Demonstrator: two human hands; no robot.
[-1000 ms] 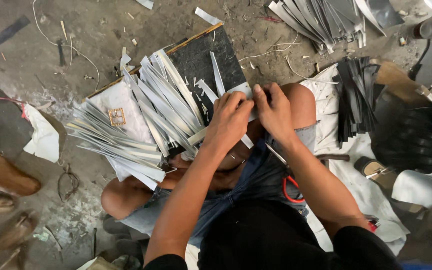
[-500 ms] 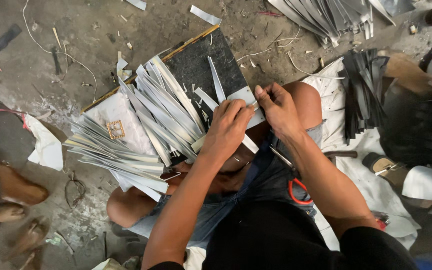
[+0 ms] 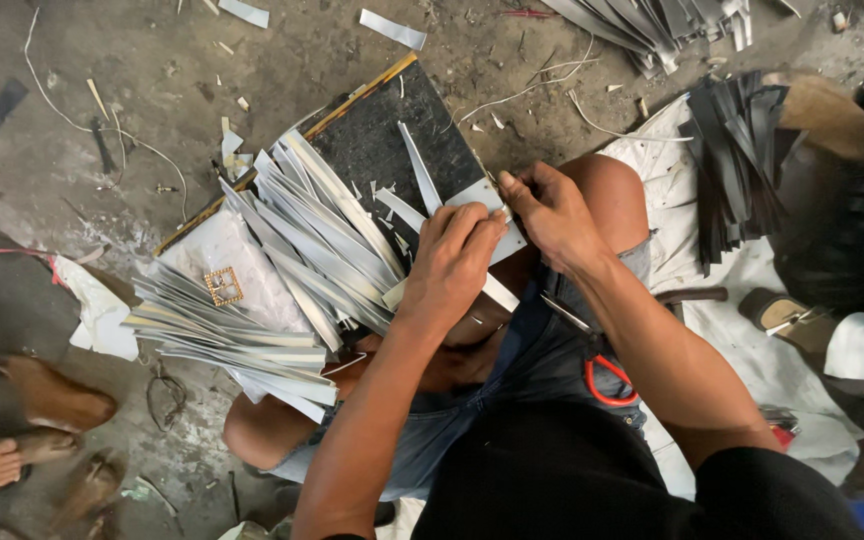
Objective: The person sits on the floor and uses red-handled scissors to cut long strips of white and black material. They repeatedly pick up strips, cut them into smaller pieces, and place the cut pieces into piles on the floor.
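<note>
Many pale strips (image 3: 282, 270) lie fanned across the dark board (image 3: 392, 150) on the person's lap, as before. The left hand (image 3: 452, 265) has shifted slightly and presses a white strip (image 3: 472, 195) flat at the board's near edge; the right hand (image 3: 552, 210) now pinches that strip's end.

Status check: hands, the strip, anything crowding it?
Left hand and right hand both pinch white strip on black board. Fanned strip pile crowds left.
</note>
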